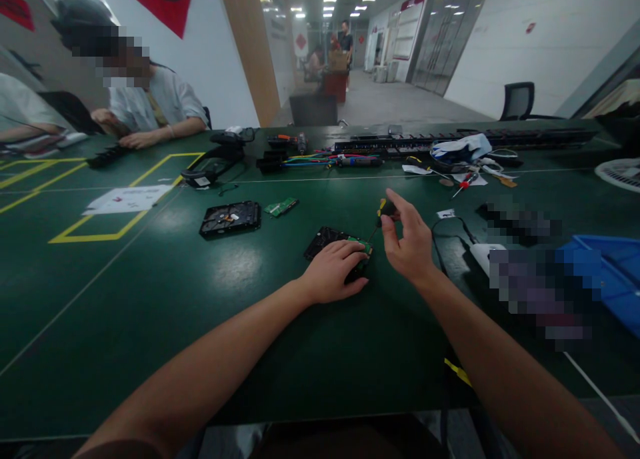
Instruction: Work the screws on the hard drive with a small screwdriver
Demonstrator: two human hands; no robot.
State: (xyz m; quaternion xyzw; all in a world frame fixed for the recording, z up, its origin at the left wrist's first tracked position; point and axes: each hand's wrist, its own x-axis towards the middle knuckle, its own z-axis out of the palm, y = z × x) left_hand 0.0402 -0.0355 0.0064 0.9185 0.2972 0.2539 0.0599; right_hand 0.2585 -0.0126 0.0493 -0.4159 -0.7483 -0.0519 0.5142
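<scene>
A black hard drive (325,240) with a green circuit board (368,246) at its right end lies flat on the dark green table (270,352). Over its right part rests my left hand (336,270), fingers closed on the drive and hiding much of it. My right hand (411,240) grips a yellow and black screwdriver (384,208) between thumb and fingers. The screwdriver's thin shaft slants down to the board's right end; its tip is too small to make out. To the left lie a second drive (230,218) and a loose green board (281,208).
Cables (320,159), a red screwdriver (466,184) and a blue-white cloth (461,148) lie farther back. On the right are a blue bin (610,272), a white fan (620,174) and blurred items. A person (155,106) sits across the table at left.
</scene>
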